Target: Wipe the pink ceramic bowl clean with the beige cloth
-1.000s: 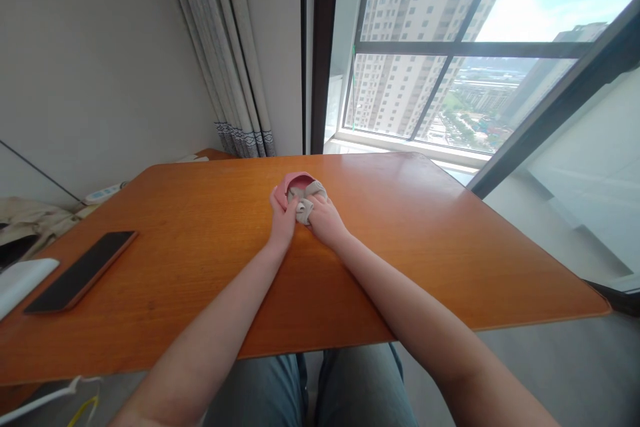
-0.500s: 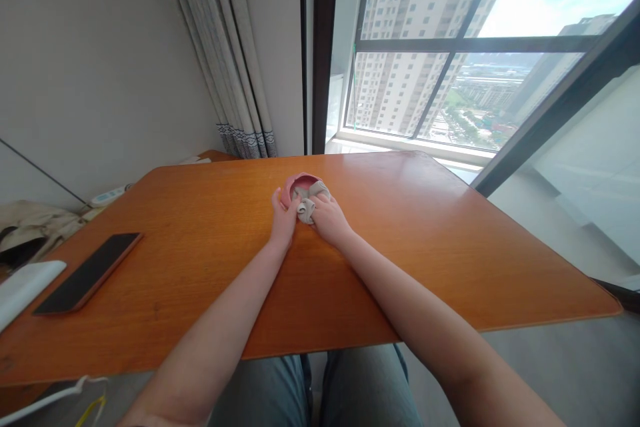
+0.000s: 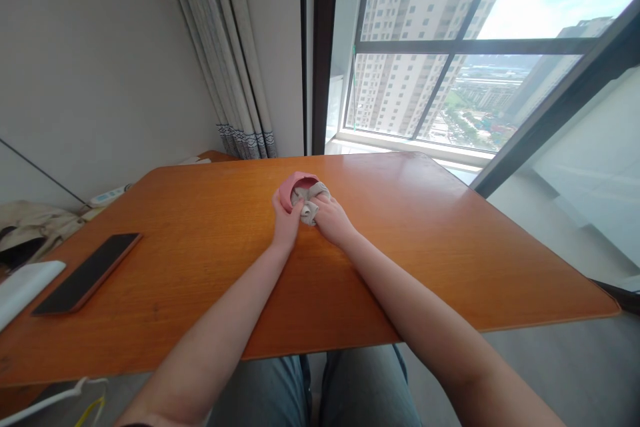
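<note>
A pink bowl point(image 3: 287, 191) is tipped on its side above the middle of the wooden table point(image 3: 200, 247), its opening turned toward me and to the right. My left hand point(image 3: 287, 217) grips its left side, the thumb at the near rim. My right hand point(image 3: 331, 219) is closed on a crumpled light grey cloth point(image 3: 311, 208), pressing part of it into the bowl's opening. Some right fingertips are hidden in the folds. The rest of the cloth bunches out between the two hands.
On the left of the table lie a flat black slab with a reddish edge point(image 3: 87, 273) and a white object point(image 3: 30, 290). A grey curtain point(image 3: 235, 67) hangs behind, and a large window point(image 3: 450, 47) stands at the back right.
The bowl has turned slightly in my left hand and shifted a little to the left. The bunched cloth has moved slightly, and my right hand stays on it.
</note>
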Motion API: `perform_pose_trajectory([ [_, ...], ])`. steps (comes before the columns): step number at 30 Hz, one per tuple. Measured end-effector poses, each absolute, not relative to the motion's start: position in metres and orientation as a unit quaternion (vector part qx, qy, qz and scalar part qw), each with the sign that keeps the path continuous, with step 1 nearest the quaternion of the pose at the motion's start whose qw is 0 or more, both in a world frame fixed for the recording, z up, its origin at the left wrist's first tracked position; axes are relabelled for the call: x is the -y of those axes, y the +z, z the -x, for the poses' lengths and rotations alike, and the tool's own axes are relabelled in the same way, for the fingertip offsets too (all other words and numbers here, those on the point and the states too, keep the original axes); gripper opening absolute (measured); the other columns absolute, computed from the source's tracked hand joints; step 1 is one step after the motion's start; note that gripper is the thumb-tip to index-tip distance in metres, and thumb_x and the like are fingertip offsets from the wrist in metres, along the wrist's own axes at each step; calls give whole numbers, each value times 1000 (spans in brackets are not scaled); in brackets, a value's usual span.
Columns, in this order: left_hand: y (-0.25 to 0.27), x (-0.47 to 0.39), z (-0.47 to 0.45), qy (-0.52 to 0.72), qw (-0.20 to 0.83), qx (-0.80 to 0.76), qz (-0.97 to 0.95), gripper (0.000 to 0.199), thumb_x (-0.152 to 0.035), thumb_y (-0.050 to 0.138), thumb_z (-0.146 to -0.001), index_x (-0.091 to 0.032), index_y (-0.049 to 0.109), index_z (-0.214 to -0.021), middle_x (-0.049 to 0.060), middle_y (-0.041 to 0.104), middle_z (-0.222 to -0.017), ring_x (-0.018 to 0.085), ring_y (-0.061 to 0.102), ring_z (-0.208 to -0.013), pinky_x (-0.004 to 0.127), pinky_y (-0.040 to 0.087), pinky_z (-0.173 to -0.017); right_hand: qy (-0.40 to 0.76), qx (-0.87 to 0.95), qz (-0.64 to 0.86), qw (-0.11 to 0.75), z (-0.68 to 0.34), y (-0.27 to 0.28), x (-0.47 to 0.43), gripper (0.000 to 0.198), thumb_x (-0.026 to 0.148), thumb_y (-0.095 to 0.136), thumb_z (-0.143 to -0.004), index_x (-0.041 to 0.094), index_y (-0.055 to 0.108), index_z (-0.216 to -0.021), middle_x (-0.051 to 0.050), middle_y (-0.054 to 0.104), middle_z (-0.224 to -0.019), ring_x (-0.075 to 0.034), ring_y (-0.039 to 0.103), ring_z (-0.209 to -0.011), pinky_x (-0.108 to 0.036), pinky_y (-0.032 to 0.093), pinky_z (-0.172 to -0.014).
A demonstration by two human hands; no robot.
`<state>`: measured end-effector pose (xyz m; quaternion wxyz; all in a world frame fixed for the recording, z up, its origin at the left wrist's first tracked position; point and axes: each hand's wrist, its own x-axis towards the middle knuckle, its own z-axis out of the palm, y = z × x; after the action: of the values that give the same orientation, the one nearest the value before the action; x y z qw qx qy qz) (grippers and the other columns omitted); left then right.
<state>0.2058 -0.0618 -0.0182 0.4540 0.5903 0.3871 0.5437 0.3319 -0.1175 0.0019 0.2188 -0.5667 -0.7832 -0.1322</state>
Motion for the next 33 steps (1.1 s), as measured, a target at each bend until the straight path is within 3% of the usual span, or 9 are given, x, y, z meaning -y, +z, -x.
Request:
perform_pose_trajectory([
  [4, -16, 58, -204, 531, 452, -406, -591, 35, -27, 56, -75, -20, 50, -108, 5, 60, -105, 19, 59, -97, 33, 48, -88, -127, 787, 569, 202, -334, 2, 117, 19, 21, 50, -90, 17, 68, -93, -9, 63, -94, -22, 49, -95, -34, 39, -86],
  [7, -4, 47, -192, 475, 438, -399, -651, 27, -22, 54, -73, -18, 55, -100, 3, 62, -95, 19, 60, -89, 35, 50, -85, -139, 807, 541, 194, -338, 3, 114, 20, 18, 49, -89, 18, 69, -91, -7, 63, -91, -21, 49, -96, -37, 36, -94],
  [10, 0, 45, -189, 455, 429, -393, -674, 36, -27, 62, -71, -19, 55, -105, 6, 62, -105, 22, 58, -102, 37, 45, -94, -128, 810, 536, 199, -338, 2, 113, 22, 15, 48, -89, 20, 69, -95, -5, 64, -90, -21, 49, -96, -36, 35, -97],
  [14, -14, 61, -206, 533, 466, -406, -578, 55, -38, 64, -75, -21, 41, -122, 9, 55, -123, 21, 53, -116, 35, 42, -99, -110, 781, 574, 220, -332, 0, 114, 23, 19, 51, -88, 20, 66, -105, -6, 66, -97, -21, 50, -93, -36, 38, -90],
  [17, -19, 65, -211, 533, 478, -400, -572, 45, -39, 61, -78, -21, 43, -116, 8, 58, -117, 20, 57, -110, 35, 45, -95, -112, 778, 574, 231, -331, 1, 116, 24, 21, 53, -87, 18, 66, -108, -8, 65, -98, -22, 50, -94, -36, 38, -89],
  [23, 3, 44, -185, 447, 435, -415, -663, 29, -36, 57, -78, -18, 54, -100, 6, 62, -99, 22, 59, -98, 38, 46, -91, -131, 814, 527, 207, -341, 4, 114, 17, 18, 52, -88, 18, 69, -89, -7, 63, -87, -20, 51, -93, -34, 37, -91],
  [27, -3, 52, -193, 479, 431, -416, -642, 58, -40, 67, -71, -19, 44, -120, 11, 54, -125, 24, 51, -119, 37, 38, -102, -126, 802, 540, 221, -339, -4, 111, 20, 18, 50, -89, 20, 67, -100, -5, 65, -90, -20, 50, -94, -33, 38, -90],
  [29, -11, 60, -202, 518, 451, -414, -597, 66, -41, 67, -72, -21, 36, -126, 12, 50, -131, 23, 50, -120, 36, 39, -102, -134, 784, 561, 230, -336, -7, 111, 22, 18, 48, -90, 18, 67, -101, -7, 64, -92, -21, 50, -92, -34, 38, -91],
  [33, -12, 60, -204, 511, 466, -406, -598, 42, -35, 61, -75, -21, 44, -112, 7, 58, -114, 20, 57, -106, 36, 45, -94, -148, 784, 557, 232, -337, -5, 112, 19, 23, 52, -88, 18, 67, -98, -8, 63, -92, -22, 50, -93, -38, 37, -95],
])
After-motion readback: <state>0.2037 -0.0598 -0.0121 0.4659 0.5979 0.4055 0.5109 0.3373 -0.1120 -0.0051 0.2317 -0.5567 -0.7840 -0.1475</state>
